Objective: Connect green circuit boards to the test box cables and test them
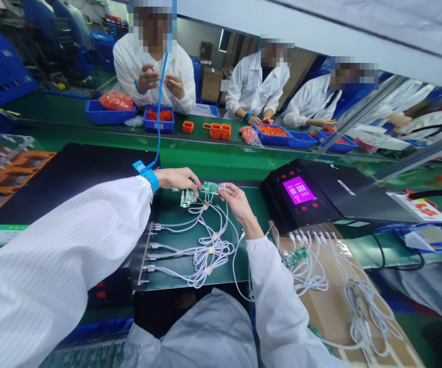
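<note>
Your white sleeve [67, 240] reaches over the table [172, 212], your left grip [178, 179] holding green boards [186, 198] while your right grip [238, 202] pinches a single board [210, 187] by its end, probably keeping its face clear.

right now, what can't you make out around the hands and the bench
Head view: text on the purple screen, too small and blurred.
Head view: how many small boards the left hand holds; the hand covers part of them.
Head view: markings on the green board in the right hand, too small.
Head view: full shape of the green piece at lower right, partly behind the right sleeve.
</note>
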Tool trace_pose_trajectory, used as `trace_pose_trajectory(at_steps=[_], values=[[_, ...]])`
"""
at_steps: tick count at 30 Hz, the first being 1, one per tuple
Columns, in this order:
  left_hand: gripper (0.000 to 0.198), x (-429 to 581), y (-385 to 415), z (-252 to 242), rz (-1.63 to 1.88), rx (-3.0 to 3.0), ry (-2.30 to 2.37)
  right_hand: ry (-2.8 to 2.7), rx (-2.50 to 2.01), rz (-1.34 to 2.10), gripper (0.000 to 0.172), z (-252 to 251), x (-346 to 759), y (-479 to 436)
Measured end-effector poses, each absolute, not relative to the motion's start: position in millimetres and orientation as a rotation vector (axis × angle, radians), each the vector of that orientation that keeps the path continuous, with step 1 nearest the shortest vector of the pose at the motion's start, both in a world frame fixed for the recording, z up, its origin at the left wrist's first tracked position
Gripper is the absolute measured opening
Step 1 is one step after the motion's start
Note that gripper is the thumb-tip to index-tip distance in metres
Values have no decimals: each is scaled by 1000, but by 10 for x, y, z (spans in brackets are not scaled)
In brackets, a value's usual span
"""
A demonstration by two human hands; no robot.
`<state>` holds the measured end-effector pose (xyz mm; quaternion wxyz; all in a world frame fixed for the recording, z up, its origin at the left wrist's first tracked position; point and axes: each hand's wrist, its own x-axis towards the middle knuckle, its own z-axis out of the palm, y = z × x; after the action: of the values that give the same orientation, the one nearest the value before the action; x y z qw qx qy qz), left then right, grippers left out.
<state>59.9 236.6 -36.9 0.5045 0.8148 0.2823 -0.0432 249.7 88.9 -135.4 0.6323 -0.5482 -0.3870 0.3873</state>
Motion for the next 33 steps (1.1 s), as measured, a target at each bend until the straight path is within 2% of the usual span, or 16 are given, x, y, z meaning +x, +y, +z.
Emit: trace_pose_trajectory(at_steps=[3, 6, 10, 14, 19, 33], values=[[18, 577, 2285, -302, -166, 2001, 601, -899, -1258, 873, 50, -1355, 2462, 893], [30, 555, 2241, -247, -138, 2090, 620, -974, -1265, 868, 49, -1362, 2444, 878], [40, 553, 2333, -305, -44, 2251, 662, -1122, -1320, 764, 64, -1373, 2514, 839], [34, 580, 2487, -407, 117, 2475, 645, -1242, -1419, 517, 48, -1397, 2645, 805], [29, 600, 2515, -395, 312, 2567, 622, -1195, -1538, 280, 46, -1437, 2645, 781], [29, 607, 2475, -343, 336, 2566, 690, -1182, -1568, 174, 36, -1450, 2538, 824]])
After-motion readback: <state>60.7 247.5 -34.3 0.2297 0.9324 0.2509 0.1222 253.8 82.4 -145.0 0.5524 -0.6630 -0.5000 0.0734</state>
